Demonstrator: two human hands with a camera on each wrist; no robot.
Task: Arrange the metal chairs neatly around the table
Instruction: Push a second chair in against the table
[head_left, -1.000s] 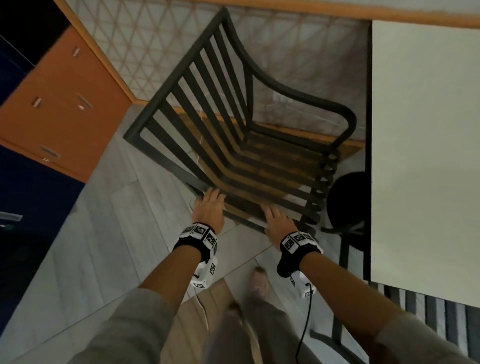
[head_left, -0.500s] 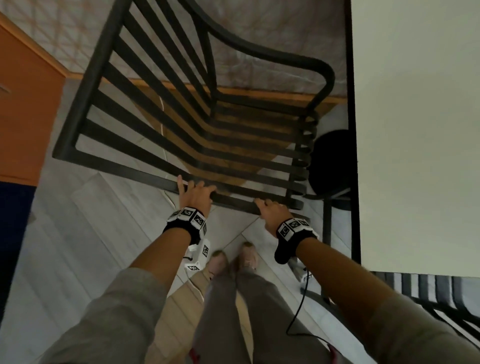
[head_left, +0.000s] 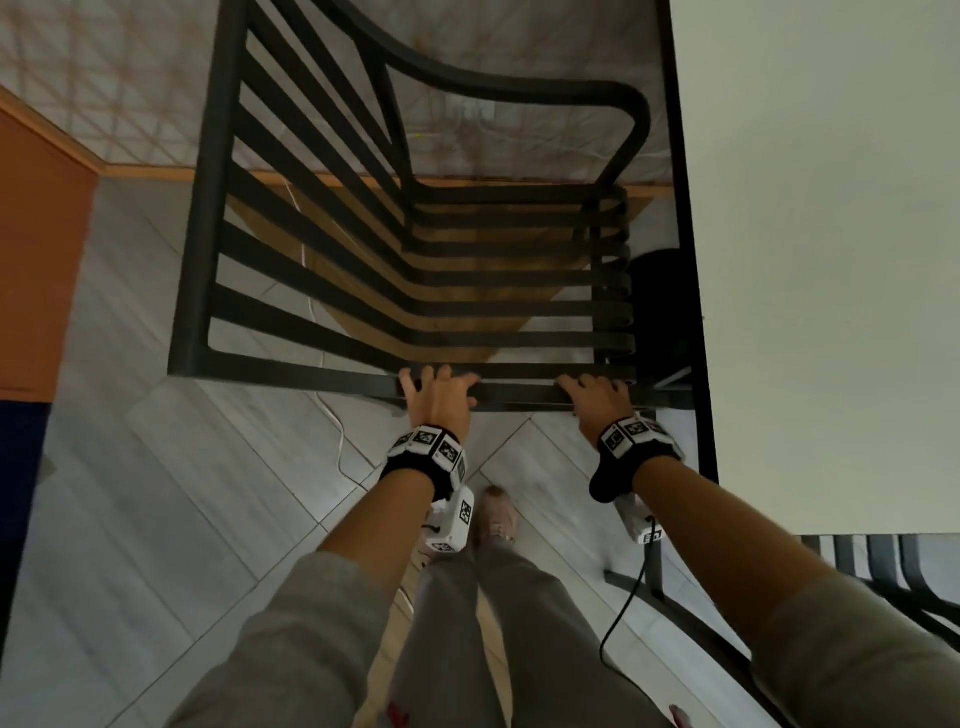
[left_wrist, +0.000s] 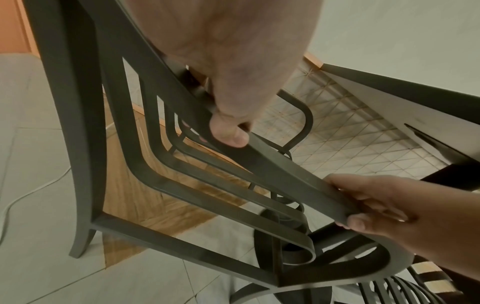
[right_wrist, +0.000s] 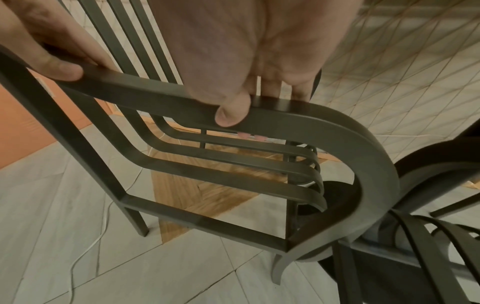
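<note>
Gripping the armrest (head_left: 509, 387) of the black metal armchair (head_left: 415, 234) with my left hand (head_left: 441, 395) and right hand (head_left: 595, 397) curled round it, I am squaring it beside the white table (head_left: 831, 234), judging a push inward comes next.

Under you: grey floor tiles (head_left: 130, 519) with a wood inlay (head_left: 363, 270), an orange cabinet (head_left: 36, 260) left, dim light
</note>
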